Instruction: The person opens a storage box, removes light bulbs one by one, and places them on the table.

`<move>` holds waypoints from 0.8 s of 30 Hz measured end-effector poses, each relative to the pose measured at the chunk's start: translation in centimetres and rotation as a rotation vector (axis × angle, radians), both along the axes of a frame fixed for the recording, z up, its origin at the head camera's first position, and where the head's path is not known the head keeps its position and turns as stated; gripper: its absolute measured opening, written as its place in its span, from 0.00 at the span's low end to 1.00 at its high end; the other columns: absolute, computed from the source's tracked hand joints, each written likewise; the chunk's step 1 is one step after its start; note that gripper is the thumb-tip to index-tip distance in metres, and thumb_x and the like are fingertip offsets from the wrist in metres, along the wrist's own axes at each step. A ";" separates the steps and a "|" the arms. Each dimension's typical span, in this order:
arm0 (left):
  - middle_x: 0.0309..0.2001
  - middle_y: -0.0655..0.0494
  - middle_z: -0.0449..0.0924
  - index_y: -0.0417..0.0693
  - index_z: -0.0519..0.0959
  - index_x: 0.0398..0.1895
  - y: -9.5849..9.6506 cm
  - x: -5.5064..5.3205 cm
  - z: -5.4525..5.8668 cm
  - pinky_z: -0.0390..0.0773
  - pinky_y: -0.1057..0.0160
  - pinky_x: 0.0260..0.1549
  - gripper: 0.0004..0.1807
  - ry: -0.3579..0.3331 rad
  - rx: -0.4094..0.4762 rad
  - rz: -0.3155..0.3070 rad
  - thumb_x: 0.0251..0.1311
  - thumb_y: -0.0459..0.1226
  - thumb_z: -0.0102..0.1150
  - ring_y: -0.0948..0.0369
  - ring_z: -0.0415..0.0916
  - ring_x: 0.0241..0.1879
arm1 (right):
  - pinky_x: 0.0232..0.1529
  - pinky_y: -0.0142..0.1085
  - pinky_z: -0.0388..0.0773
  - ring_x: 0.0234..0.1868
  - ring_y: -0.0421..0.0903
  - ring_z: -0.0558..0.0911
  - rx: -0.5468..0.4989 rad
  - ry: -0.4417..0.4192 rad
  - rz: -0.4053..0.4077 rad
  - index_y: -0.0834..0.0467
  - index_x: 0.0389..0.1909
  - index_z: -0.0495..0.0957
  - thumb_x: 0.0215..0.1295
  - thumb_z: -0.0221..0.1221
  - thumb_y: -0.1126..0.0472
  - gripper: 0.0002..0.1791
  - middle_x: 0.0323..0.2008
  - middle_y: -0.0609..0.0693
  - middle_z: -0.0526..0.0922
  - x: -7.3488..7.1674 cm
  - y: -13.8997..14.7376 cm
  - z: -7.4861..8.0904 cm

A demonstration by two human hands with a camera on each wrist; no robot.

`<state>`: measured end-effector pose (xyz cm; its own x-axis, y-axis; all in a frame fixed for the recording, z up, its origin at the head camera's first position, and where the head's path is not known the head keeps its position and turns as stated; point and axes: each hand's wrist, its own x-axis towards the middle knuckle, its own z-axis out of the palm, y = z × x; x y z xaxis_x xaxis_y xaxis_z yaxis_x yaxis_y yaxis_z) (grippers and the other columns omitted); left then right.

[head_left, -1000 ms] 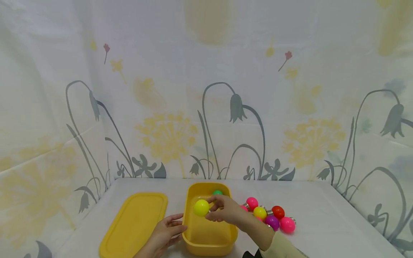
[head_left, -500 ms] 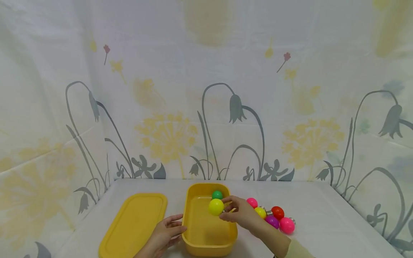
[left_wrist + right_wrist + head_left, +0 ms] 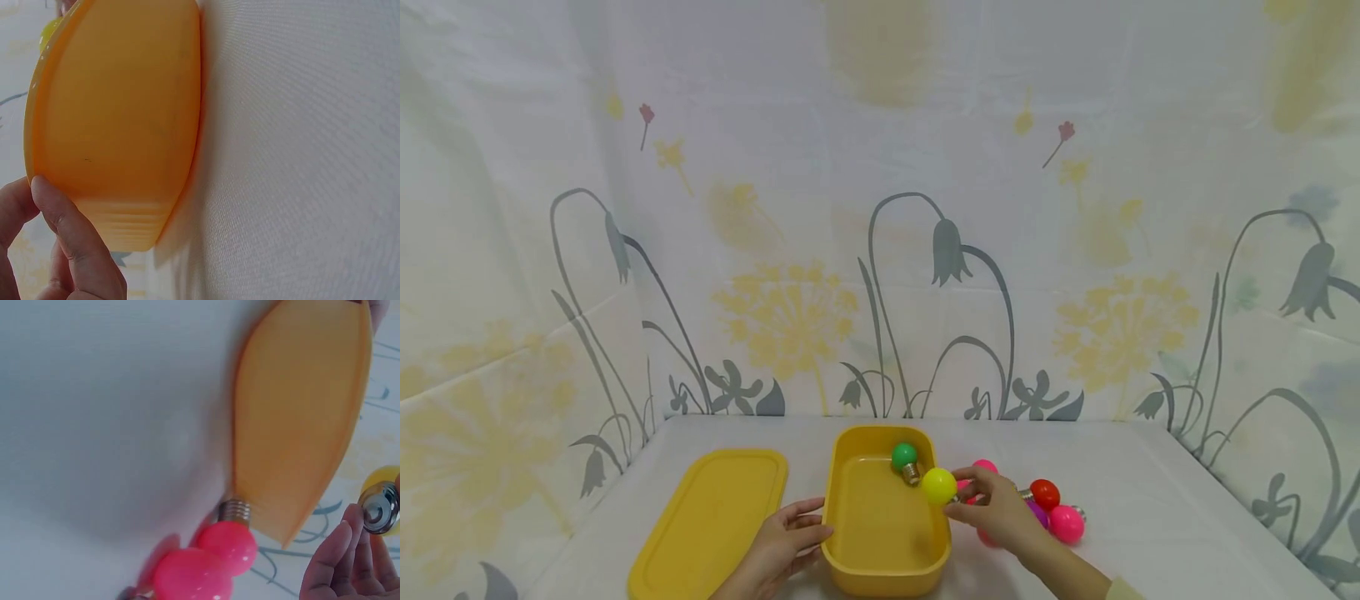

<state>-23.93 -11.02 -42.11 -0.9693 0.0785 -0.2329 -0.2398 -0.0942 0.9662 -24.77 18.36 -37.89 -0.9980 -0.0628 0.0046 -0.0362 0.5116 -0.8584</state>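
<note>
My right hand [image 3: 1000, 510] pinches a yellow light bulb [image 3: 938, 486] by its metal screw base, holding it over the right rim of the yellow plastic box [image 3: 887, 582]. In the right wrist view the bulb's base [image 3: 380, 509] faces the camera, between the fingertips. On the box's other side, my left hand [image 3: 784, 540] grips the left rim; the left wrist view has its thumb and fingers [image 3: 72, 234] either side of that rim. Inside the box, near the back right corner, lies a green bulb [image 3: 905, 457] with its screw base toward the front.
Left of the box a yellow lid [image 3: 711, 521] lies flat on the white table. Several loose bulbs sit to the right, including a red one [image 3: 1045, 493], a pink one [image 3: 1067, 524] and a purple one, partly behind my right hand. A flower-printed curtain [image 3: 880, 250] stands behind.
My right hand has carried the yellow bulb rightward, from over the box's middle to its right rim. The green bulb, partly covered before, now shows fully. My left hand stays put.
</note>
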 end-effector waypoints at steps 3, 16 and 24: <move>0.41 0.46 0.74 0.31 0.66 0.60 0.0 0.1 0.0 0.80 0.63 0.33 0.32 0.009 0.007 -0.006 0.52 0.30 0.66 0.61 0.76 0.32 | 0.33 0.37 0.78 0.34 0.47 0.73 -0.001 0.013 -0.036 0.59 0.50 0.76 0.45 0.72 0.54 0.29 0.32 0.48 0.77 0.1 0.4 -0.4; 0.42 0.46 0.75 0.32 0.67 0.60 0.0 0.2 0.1 0.80 0.63 0.33 0.31 0.005 0.004 -0.005 0.52 0.31 0.66 0.61 0.77 0.32 | 0.29 0.38 0.79 0.30 0.47 0.73 0.023 -0.038 -0.158 0.63 0.48 0.74 0.42 0.74 0.55 0.32 0.30 0.49 0.78 0.7 3.0 -1.4; 0.41 0.47 0.75 0.32 0.66 0.60 0.0 0.2 0.1 0.80 0.62 0.34 0.31 0.005 0.009 -0.010 0.52 0.31 0.66 0.61 0.77 0.33 | 0.34 0.36 0.80 0.32 0.47 0.73 0.025 -0.054 -0.176 0.64 0.40 0.74 0.40 0.74 0.53 0.29 0.32 0.50 0.77 0.9 3.5 -2.6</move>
